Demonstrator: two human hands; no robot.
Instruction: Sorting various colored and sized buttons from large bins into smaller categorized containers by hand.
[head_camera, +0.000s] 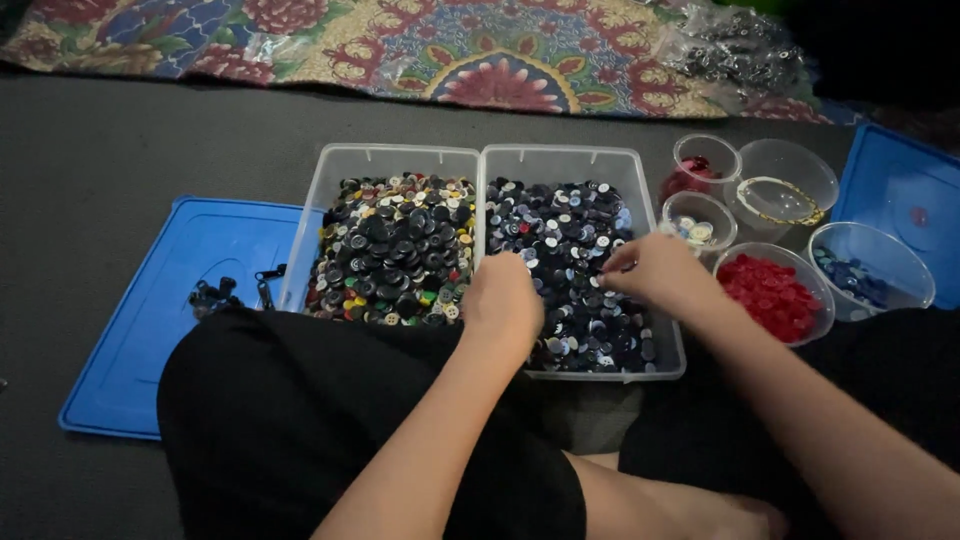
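Note:
Two clear plastic bins sit side by side in front of me. The left bin holds mixed dark and coloured buttons. Mostly dark blue, black and white buttons fill the right bin. My left hand rests curled on the buttons at the right bin's left side, fingers hidden under the knuckles. My right hand is over the same bin's right side, fingertips pinched together on a small button among the pile.
A blue lid at left carries a few dark buttons. Clear round cups stand at right: red buttons, blue buttons, pale buttons, dark red ones, and one with a yellow ring. Another blue lid lies far right. My knees frame the bins.

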